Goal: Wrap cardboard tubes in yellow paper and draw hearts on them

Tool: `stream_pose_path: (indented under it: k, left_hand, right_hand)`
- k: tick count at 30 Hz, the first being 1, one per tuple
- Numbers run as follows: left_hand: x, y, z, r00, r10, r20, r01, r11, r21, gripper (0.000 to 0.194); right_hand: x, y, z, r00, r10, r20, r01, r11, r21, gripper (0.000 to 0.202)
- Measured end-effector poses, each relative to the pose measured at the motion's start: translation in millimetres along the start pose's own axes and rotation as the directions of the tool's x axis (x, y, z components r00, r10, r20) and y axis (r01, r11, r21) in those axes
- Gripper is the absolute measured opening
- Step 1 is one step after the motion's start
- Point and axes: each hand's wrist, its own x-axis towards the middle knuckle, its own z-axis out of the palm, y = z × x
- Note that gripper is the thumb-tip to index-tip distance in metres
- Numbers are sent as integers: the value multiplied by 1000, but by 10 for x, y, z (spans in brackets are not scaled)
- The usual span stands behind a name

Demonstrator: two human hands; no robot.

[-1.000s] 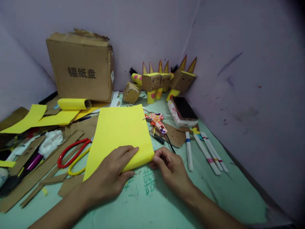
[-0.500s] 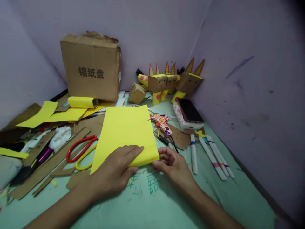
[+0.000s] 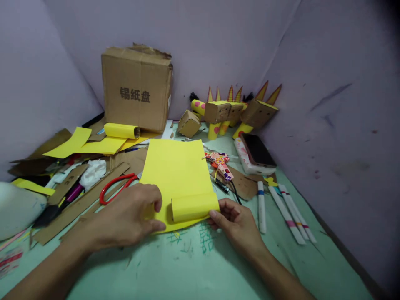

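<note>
A yellow paper sheet (image 3: 178, 166) lies flat in front of me. On its near part rests a yellow paper-covered tube (image 3: 194, 207), with a brown rim showing at its left end. My right hand (image 3: 233, 221) grips the tube's right end, thumb in front and fingers curled behind it. Left of the tube, my left hand (image 3: 137, 214) hovers by the sheet's left edge, thumb and fingers apart and holding nothing. Red-handled scissors (image 3: 117, 187) lie just beyond it, partly covered by the sheet and hand.
A large cardboard box (image 3: 137, 91) stands at the back beside cardboard animal figures (image 3: 218, 111). Another yellow roll (image 3: 121, 131) sits on yellow sheets. A glue gun (image 3: 220, 164), a phone (image 3: 259, 150) and several markers (image 3: 261, 208) are rightward. Cardboard strips (image 3: 84, 204) fill the left.
My left hand has lifted off the paper and moved left, opening. The tube now shows on top of the sheet, held by my right hand. The view has shifted left.
</note>
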Motion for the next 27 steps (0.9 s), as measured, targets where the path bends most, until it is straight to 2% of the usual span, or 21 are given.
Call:
stream_pose_path:
  k: [2, 5, 8, 10, 15, 22, 27]
  left_hand:
    - [-37, 78, 81, 998, 13, 58, -18, 996, 91, 19]
    - [-47, 161, 239, 995, 85, 43, -92, 981, 171, 6]
    - [-16, 164, 314, 986, 156, 55, -163, 970, 182, 18]
    - [6, 136, 310, 986, 159, 44, -164, 973, 164, 24]
    - [28, 66, 282, 995, 94, 20, -95, 990, 107, 23]
    - [41, 81, 286, 998, 51, 22, -54, 988, 143, 25]
    - [55, 77, 284, 998, 61, 27, -64, 986, 155, 25]
  right_hand:
    - [3, 9, 0, 1000, -4, -12, 4, 1000, -4, 23]
    - [0, 17, 7, 1000, -6, -27, 7, 1000, 11, 23]
    - [-25, 35, 5, 999, -16, -44, 16, 1000, 0, 20]
    - [-55, 54, -8, 998, -36, -45, 34, 998, -48, 17]
    - [-124, 66, -47, 993, -113, 23, 115, 974, -193, 12]
    - [-106, 16, -62, 982, -183, 35, 186, 953, -241, 22]
    - [-94, 7, -80, 983, -183, 28, 184, 941, -283, 16]
